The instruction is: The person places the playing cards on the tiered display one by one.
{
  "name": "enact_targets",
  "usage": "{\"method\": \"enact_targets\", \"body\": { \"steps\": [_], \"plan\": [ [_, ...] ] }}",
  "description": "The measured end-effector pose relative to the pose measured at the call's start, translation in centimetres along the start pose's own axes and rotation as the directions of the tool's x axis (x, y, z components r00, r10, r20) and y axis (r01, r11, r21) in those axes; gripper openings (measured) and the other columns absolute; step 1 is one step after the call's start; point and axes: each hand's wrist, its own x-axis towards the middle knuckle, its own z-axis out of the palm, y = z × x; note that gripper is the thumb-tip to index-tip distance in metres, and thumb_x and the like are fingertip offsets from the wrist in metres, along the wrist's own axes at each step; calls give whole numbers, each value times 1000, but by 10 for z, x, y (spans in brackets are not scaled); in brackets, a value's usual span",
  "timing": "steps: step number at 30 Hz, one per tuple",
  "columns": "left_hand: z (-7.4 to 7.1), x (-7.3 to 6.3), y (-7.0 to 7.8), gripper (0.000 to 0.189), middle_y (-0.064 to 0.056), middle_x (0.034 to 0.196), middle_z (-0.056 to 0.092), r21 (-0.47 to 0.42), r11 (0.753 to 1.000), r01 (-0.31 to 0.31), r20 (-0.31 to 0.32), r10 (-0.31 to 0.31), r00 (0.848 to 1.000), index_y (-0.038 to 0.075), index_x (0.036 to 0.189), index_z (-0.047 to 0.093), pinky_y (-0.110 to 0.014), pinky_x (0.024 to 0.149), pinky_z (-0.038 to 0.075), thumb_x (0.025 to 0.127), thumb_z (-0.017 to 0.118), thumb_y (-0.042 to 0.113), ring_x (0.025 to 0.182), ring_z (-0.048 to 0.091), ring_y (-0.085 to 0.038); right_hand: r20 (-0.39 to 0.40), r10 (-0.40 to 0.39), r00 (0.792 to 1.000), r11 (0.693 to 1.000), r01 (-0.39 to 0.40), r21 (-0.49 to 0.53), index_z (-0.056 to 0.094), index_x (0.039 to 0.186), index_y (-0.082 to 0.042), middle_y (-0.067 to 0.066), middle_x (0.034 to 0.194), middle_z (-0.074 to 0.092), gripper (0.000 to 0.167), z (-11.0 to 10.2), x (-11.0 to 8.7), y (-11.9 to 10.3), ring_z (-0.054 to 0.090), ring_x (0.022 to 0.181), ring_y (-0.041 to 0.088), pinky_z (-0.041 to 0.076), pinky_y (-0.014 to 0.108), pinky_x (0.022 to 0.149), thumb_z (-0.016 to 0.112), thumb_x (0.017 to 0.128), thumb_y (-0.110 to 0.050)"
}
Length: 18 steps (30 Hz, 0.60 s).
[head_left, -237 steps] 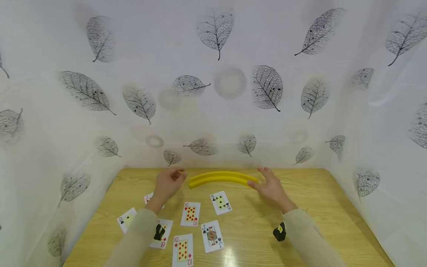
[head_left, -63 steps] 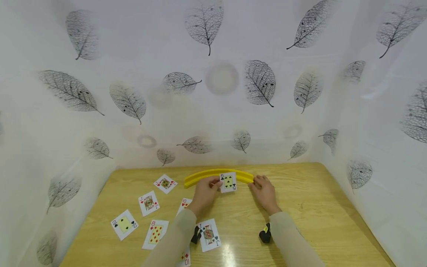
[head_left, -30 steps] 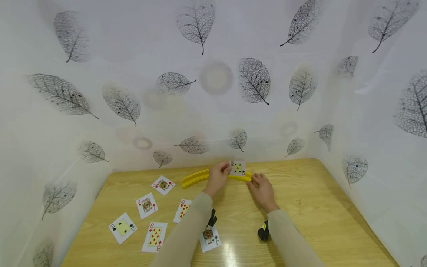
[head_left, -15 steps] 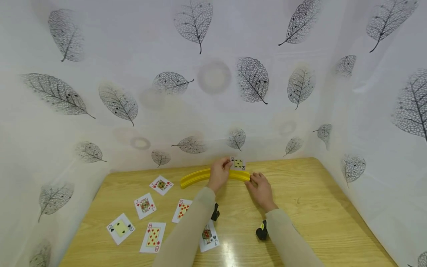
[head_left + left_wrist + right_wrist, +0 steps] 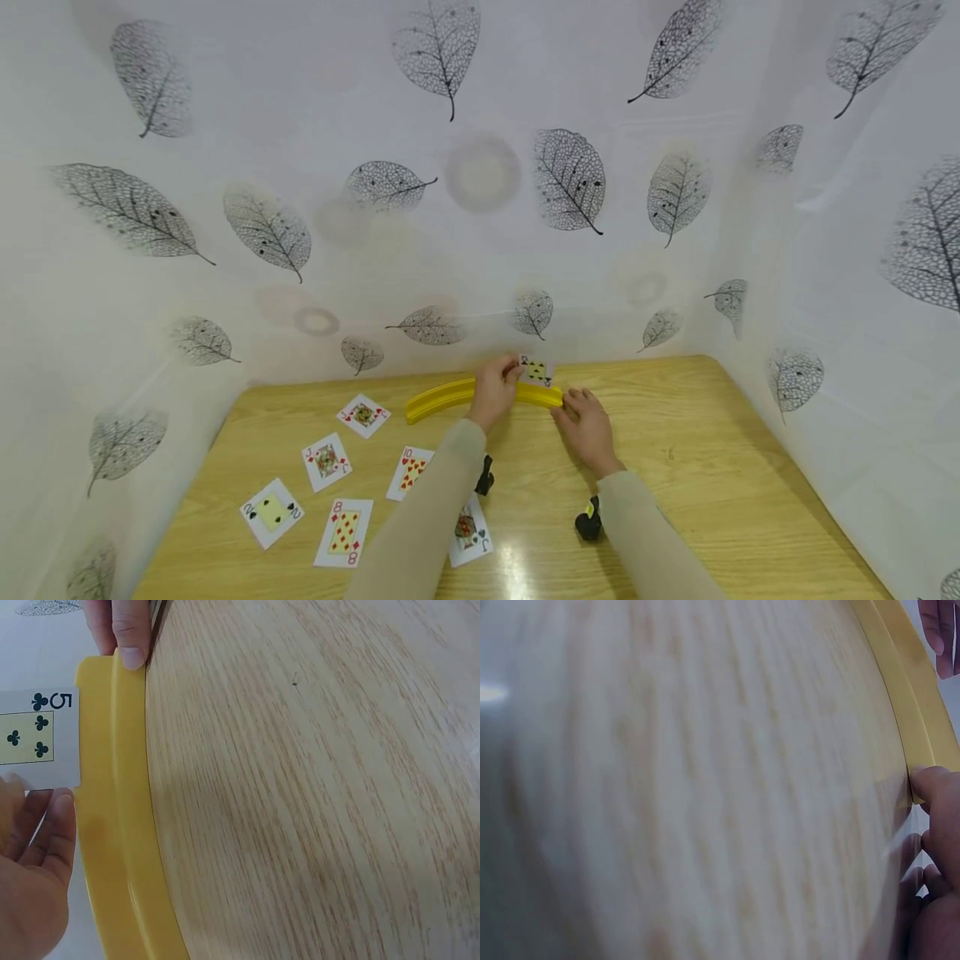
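Observation:
My left hand pinches the five of clubs by its left edge. The card is upright, its lower edge right at the far side of a curved yellow card holder; the left wrist view shows this card overlapping the holder's rim. At the holder's right end, my right hand grips it, with the thumb on the front and the fingers curled by the end. The holder's middle is partly hidden behind my left hand.
Face up on the wooden table lie the jack of hearts, jack of diamonds, two of spades, eight of diamonds, ten of hearts and jack of spades. My left sleeve covers part of some. A leaf-print curtain hangs behind.
The five of clubs has left the table in my left hand and moved up and right to the holder, most recently dropping slightly. My right hand has closed on the holder's right end.

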Motion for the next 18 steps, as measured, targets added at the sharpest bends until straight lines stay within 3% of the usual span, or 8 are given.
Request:
{"method": "enact_targets", "body": {
  "steps": [4,12,18],
  "plan": [
    [2,1,0,16,-14,99,75,5,1000,3,6,-3,1000,0,112,74,-33,73,58,106,63,9,83,65,-21,7,7,1000,1000,-7,9,61,139,11,31,150,55,51,0,0,0,42,147,54,34,68,122,71,102,-22],
    [1,4,4,19,-16,107,75,-50,995,83,47,-81,996,2,118,73,-34,78,59,107,61,12,88,64,-20,10,10,1000,1000,-10,14,61,140,10,31,151,55,50,0,1,-1,41,148,55,33,70,121,69,103,-23],
    [3,5,0,15,-14,102,75,-15,999,50,40,-49,998,1,111,74,-34,77,60,106,63,9,87,66,-21,5,13,1000,1000,-13,11,61,140,10,31,151,55,50,1,-1,0,40,148,55,33,70,121,69,103,-23]
  ]
}}
